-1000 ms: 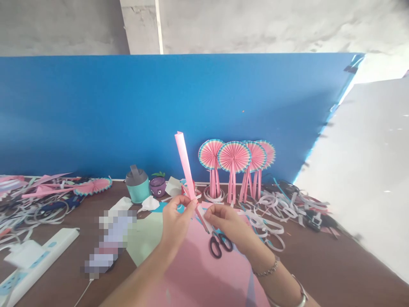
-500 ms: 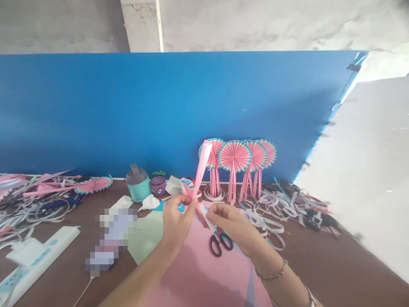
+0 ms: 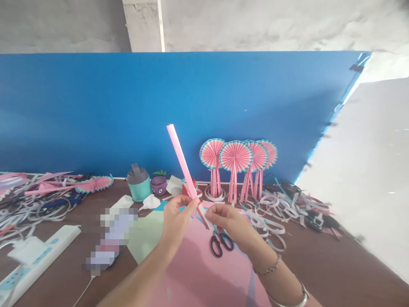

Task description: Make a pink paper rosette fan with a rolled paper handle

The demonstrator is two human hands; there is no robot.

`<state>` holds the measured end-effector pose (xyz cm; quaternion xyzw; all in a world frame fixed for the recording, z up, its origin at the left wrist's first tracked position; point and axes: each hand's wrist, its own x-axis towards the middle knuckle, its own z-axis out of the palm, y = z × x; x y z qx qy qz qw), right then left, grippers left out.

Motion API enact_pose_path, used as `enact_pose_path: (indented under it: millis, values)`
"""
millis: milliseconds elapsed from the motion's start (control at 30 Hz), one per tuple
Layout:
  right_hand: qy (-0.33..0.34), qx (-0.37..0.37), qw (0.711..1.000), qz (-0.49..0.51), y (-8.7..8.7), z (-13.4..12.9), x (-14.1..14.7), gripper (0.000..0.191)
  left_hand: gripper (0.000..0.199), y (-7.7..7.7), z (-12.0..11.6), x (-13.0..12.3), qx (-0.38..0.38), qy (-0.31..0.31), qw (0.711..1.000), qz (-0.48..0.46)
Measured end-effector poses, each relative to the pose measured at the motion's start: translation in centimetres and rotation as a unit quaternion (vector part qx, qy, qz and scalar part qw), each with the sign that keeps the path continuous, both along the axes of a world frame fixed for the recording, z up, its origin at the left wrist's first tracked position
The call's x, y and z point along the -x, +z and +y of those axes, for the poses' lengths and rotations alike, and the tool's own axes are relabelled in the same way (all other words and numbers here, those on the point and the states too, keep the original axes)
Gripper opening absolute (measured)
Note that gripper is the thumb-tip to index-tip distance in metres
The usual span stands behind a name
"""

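Observation:
My left hand pinches a long folded pink paper strip, which rises up and to the left from the fingertips against the blue panel. Below those fingers the paper's short lower end angles down to the right. Beside it, the closed fingertips of my right hand grip a narrow white strip; whether it is stuck to the pink paper I cannot tell. Black-handled scissors lie just under my right hand, on a large pink sheet.
Several pink pleated paper fans stand against the blue panel. Curled white strips are heaped at right. A teal cup, a purple pot, a power strip and a paper pile occupy the left side.
The pink paper has swung from leaning right to leaning left, and now looks narrower and straighter. Both hands stay close together in nearly the same place.

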<state>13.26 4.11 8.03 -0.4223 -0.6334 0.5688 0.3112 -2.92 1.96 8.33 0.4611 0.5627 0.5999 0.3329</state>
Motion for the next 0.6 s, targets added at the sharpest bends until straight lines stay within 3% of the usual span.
enact_pose_path:
  millis: [300, 600]
  values:
    - [0.000, -0.006, 1.000, -0.004, -0.18, 0.01, 0.05, 0.033, 0.032, 0.98, -0.66, -0.48, 0.004, 0.000, 1.000, -0.031]
    - [-0.014, 0.002, 1.000, 0.001, 0.29, -0.22, 0.36, 0.032, 0.035, 0.57, -0.54, -0.58, 0.009, -0.009, 0.999, -0.049]
